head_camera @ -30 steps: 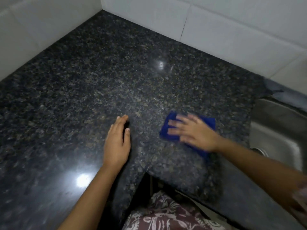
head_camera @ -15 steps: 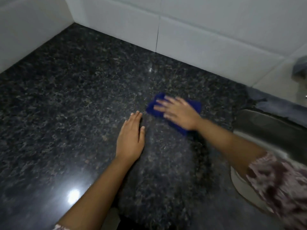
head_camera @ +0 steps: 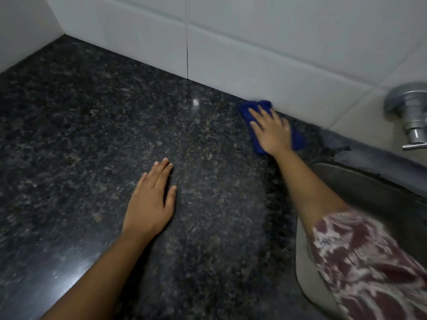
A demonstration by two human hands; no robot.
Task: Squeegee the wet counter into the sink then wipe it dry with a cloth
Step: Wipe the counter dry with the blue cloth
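- Two hands in the head view, both down on the dark speckled counter (head_camera: pixel 80 135).
- Sink (head_camera: pixel 369 185) sits at the right edge of the view, metal basin, only partly seen.
- Right hand (head_camera: pixel 271 131) is just left of the sink's far corner, palm down on the blue cloth (head_camera: pixel 298 139).
- Fingers are straight and spread and press flat; nothing is curled round the cloth.
- Cloth lies on the counter under that hand, its far edge touching or almost touching the white tiled wall (head_camera: pixel 254 42); cannot tell which, that part is blurred.
- Blue shows past the fingertips and on the sink side of the palm.
- Left hand (head_camera: pixel 150 204) is well left of the sink, nearer the person, palm flat on bare counter.
- Its fingers are straight and close together, thumb out to the side, holding nothing.
- Metal tap fitting (head_camera: pixel 413 112) comes out of the wall above the sink's far side.
- Patterned maroon and white sleeve (head_camera: pixel 369 262) on the right arm hangs over the sink's near rim.
- Bright light glints show on the counter left of the cloth.
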